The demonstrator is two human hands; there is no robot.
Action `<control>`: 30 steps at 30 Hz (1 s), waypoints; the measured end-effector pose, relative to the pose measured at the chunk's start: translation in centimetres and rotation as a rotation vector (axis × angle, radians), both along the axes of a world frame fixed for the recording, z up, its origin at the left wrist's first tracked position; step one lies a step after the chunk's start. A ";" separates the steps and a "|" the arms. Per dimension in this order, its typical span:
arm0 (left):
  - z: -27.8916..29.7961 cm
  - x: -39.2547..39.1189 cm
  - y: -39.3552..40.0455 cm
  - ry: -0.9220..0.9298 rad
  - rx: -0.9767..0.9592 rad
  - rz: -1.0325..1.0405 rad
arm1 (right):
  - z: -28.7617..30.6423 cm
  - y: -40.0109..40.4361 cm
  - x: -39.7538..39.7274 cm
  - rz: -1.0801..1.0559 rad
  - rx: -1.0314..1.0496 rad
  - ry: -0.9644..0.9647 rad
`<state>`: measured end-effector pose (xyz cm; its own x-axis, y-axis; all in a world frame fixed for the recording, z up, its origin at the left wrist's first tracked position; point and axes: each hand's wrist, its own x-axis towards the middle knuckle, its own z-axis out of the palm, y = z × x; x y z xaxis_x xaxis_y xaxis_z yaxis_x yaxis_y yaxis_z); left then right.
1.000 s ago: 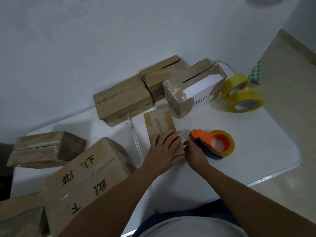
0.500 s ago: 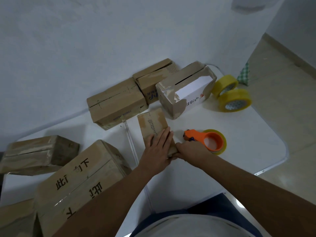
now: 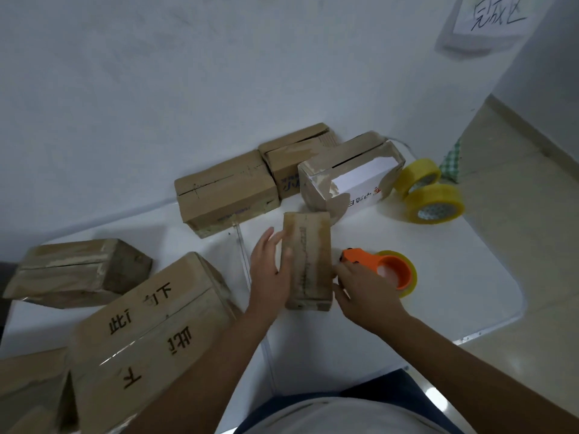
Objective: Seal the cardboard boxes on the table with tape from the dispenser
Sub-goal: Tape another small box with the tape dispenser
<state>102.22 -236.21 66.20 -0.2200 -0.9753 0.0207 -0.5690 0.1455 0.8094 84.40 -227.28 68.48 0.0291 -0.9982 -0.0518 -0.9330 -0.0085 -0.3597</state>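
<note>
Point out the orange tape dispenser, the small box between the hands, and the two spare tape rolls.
orange tape dispenser (image 3: 383,267): head view, on its orange frame.
small box (image 3: 308,255): head view, on its top face.
spare tape rolls (image 3: 434,200): head view, on the nearer roll's yellow band.

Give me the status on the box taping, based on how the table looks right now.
Done: hard to confirm; no fresh tape is clearly visible. In hand: the small box sits between the left hand, flat against its side, and the right hand, beside the orange dispenser. Left: the long box still shows an open seam, and the white box a gap.
</note>
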 end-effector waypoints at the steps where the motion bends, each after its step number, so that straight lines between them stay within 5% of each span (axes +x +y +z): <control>1: 0.1 0.1 0.7 0.119 0.177 0.164 | -0.4 -0.1 0.7 0.036 -0.068 -0.003; 5: 0.3 1.0 2.5 0.440 0.720 0.564 | -2.2 -2.2 3.2 0.190 0.065 0.047; 10: -1.2 2.6 4.3 0.655 0.974 0.670 | -4.9 -2.9 3.7 0.222 0.081 0.213; 16: -1.1 3.1 5.2 0.742 0.930 0.636 | -5.7 -1.8 3.1 0.192 0.048 0.261; 30: -2.5 2.0 5.2 0.556 0.665 0.543 | -5.6 -1.9 4.3 0.139 0.060 0.223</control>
<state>104.24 -230.97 63.72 0.1301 -0.7917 -0.5969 0.0567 -0.5951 0.8017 88.72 -229.20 62.87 0.1465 -0.9804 -0.1316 -0.9807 -0.1265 -0.1489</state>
